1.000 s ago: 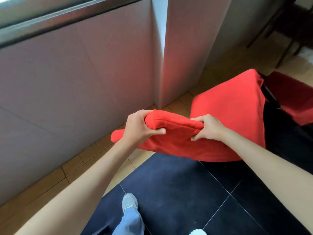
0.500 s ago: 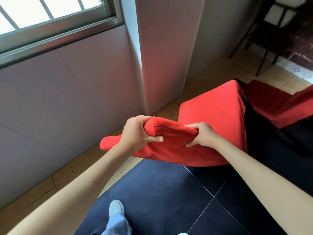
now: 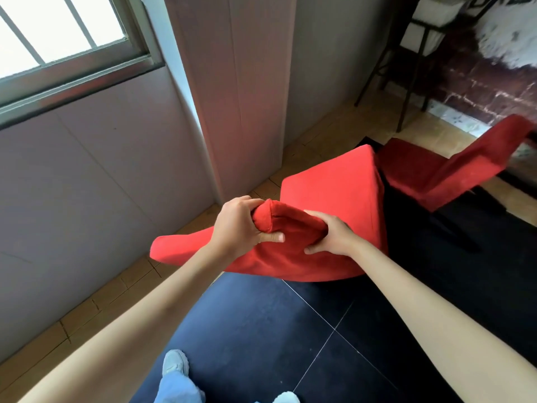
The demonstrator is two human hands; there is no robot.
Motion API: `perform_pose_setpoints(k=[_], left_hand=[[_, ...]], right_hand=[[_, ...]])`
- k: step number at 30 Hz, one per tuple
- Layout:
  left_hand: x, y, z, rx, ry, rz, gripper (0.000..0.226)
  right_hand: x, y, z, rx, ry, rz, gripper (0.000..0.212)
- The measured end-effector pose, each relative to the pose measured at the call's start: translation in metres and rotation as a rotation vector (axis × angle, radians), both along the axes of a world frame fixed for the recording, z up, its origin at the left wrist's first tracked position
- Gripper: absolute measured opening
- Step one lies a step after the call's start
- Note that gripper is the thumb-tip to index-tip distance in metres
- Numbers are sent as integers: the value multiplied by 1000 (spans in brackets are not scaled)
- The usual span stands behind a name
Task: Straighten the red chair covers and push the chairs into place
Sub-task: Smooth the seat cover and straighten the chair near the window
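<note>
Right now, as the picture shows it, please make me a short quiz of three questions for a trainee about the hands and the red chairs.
1. True or false: both hands grip the top of the near chair's red cover.
2. Which is nearer to the window: A) the left hand, B) the right hand?
3. Fill in: the second red chair stands to the ____ of the near one.

Key
1. True: fingers and thumbs are curled round bunched cloth.
2. A.
3. Right, and farther from the camera.
</note>
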State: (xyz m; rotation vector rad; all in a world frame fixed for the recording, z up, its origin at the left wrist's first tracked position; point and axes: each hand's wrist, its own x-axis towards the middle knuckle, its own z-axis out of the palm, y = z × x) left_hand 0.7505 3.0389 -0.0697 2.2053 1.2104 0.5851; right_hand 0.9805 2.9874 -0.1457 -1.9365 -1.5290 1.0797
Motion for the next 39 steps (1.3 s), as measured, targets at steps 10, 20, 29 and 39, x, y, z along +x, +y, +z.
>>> perform_pose_setpoints(k=[10,20,29,39], left_hand=[[68,-24,20,8,20,-95,102],[112,-45,35,8,33,-227,92],[68,-50,5,-148,-67,-61,95],[119,-60,3,-137,-104,-83,99]], right_hand=[[40,-37,26,161,122,-112,92],[88,-63,34,174,151,-184,88],[124,-83,44,133,169,-197,90],[131,-112,121,115,160,-125,131]])
